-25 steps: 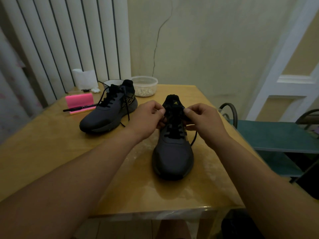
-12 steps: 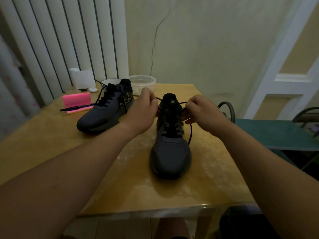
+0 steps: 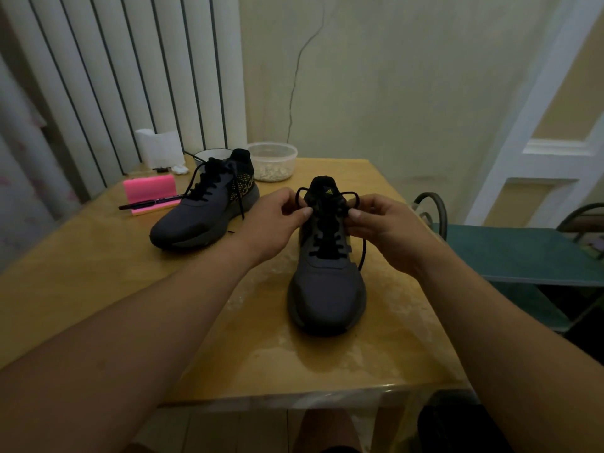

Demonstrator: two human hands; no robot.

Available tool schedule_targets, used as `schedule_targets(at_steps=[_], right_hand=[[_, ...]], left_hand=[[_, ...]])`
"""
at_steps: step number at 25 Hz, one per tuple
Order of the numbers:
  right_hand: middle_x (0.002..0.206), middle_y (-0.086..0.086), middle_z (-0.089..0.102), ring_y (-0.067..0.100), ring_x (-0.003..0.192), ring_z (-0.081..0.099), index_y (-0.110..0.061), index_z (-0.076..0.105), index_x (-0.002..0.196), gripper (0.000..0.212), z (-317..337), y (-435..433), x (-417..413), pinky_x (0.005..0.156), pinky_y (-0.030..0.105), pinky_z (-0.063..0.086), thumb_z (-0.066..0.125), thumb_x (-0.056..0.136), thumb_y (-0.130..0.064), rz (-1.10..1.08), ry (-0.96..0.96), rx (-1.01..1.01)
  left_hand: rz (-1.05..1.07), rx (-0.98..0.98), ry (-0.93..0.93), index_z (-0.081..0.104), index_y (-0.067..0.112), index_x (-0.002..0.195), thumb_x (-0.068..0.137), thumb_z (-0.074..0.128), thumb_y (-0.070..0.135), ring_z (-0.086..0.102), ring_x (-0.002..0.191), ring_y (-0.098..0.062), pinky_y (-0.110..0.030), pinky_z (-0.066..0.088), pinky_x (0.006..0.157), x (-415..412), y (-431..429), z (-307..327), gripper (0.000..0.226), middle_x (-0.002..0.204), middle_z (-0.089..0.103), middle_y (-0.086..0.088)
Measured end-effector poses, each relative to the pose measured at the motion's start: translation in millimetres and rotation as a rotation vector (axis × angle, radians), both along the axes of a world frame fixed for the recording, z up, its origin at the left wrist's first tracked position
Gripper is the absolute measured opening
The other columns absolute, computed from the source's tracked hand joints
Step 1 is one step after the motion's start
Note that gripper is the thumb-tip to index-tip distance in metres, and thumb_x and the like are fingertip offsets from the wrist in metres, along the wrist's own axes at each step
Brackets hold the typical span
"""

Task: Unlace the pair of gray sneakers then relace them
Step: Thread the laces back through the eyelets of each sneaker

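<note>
A second gray sneaker (image 3: 202,214) left of the near sneaker (image 3: 327,289) on the table (image 3: 98,273), left hand (image 3: 277,220) fingers pinching the black lace (image 3: 363,253) at the near sneaker's collar, right hand (image 3: 382,230) pinching its other loop, fingertips mostly hidden, knot unclear.

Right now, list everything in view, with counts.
near sneaker: 1, gray, table middle
far sneaker: 1, gray, left rear
laces: 2, black, in the sneakers
table: 1, yellow-brown, underneath
block: 1, pink, beside far sneaker
pen: 1, black, against block
tub: 1, clear, far edge
bowl: 1, white, behind far sneaker
paper roll: 1, white, far corner
chair: 1, green, right of table
left hand: 1, pinching near sneaker's laces
right hand: 1, pinching near sneaker's laces
</note>
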State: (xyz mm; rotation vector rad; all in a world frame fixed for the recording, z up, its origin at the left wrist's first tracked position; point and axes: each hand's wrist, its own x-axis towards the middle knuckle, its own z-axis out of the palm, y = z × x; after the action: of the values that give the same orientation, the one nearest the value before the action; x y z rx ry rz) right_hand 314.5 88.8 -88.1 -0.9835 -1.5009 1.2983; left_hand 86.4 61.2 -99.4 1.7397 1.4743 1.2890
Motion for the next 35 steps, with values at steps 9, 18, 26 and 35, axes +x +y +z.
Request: schedule_targets(at_steps=[9,18,26,35], right_hand=[[0.105,0.015,0.074,0.023,0.096,0.076,0.002,0.062,0.11,0.013,-8,-4,-16,0.079,0.03,0.061,0.056,0.106,-0.01,-0.173,-0.012,0.048],[0.112,0.008,0.074,0.022,0.106,0.072,-0.009,0.064,0.114,0.013,-14,-4,-13,0.094,0.039,0.059,0.062,0.103,-0.016,-0.159,-0.107,0.104],[0.107,0.01,0.074,0.022,0.099,0.073,-0.009,0.064,0.104,0.008,-20,2,-17,0.094,0.042,0.061,0.058,0.105,-0.014,-0.251,-0.05,0.066],[0.098,0.007,0.071,0.016,0.087,0.071,-0.02,0.061,0.117,0.018,-12,3,-7,0.076,0.033,0.058,0.062,0.102,-0.01,-0.202,-0.215,0.172]], left_hand=[[0.078,-0.008,-0.144,0.055,0.006,0.114,0.111,0.048,0.021,0.074,0.09,-0.02,-0.038,0.06,0.083,9,-2,3,0.017,0.1,0.074,-0.007],[0.056,-0.019,-0.185,0.064,0.024,0.102,0.102,0.059,0.044,0.071,0.101,-0.02,-0.052,0.059,0.093,19,-5,-7,0.021,0.102,0.073,0.0],[0.111,0.008,-0.173,0.059,0.02,0.097,0.105,0.06,0.031,0.069,0.098,-0.023,-0.051,0.058,0.092,21,-1,-11,0.014,0.099,0.07,-0.004],[0.091,0.132,0.066,0.06,0.025,0.113,0.097,0.059,0.003,0.061,0.098,-0.017,-0.026,0.05,0.084,9,-1,-16,0.027,0.117,0.057,0.001]])
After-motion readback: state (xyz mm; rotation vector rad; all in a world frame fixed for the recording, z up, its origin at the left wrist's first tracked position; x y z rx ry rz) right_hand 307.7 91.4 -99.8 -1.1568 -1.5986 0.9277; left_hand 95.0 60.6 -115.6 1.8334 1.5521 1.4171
